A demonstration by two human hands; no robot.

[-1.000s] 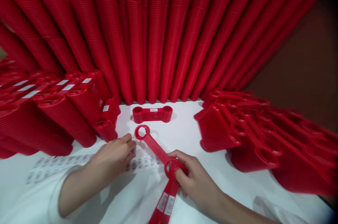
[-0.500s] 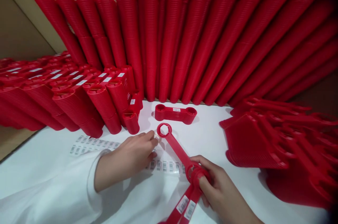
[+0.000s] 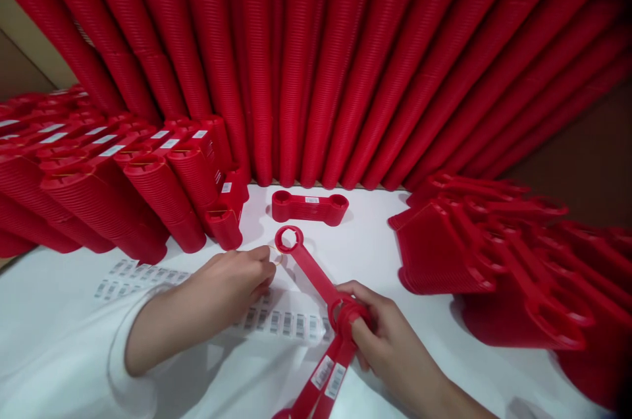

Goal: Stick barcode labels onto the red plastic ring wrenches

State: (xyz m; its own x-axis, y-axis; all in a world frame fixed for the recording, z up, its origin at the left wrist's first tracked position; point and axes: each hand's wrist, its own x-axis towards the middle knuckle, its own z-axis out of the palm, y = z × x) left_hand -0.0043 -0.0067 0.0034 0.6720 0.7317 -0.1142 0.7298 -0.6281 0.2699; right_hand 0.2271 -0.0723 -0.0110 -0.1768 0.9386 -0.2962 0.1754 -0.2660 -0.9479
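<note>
My right hand [image 3: 388, 333] grips several flat red plastic pieces [image 3: 316, 277] with a ring at each end, fanned apart from the overlapping rings under my thumb. One points up and left; two others, with white barcode labels, reach toward the bottom edge. My left hand [image 3: 232, 287] is closed in a pinch on a thin yellowish loop like a rubber band [image 3: 279, 255], close beside the upper ring and not visibly around it. Underneath both hands lies a sheet of barcode labels [image 3: 286, 325]. Behind them a short labelled stack of the same pieces [image 3: 310, 208] sits on the white table.
Tall columns of stacked red pieces [image 3: 296, 76] line the back. Labelled, banded bundles [image 3: 162, 192] stand at the left, with a second part of the barcode sheet [image 3: 118, 274] in front of them. Unlabelled red stacks [image 3: 449, 254] lie at the right on the white table [image 3: 276, 379].
The whole view has shifted, so most things appear farther left. Both hands keep their holds, and the left hand with the loop stays beside the ring.
</note>
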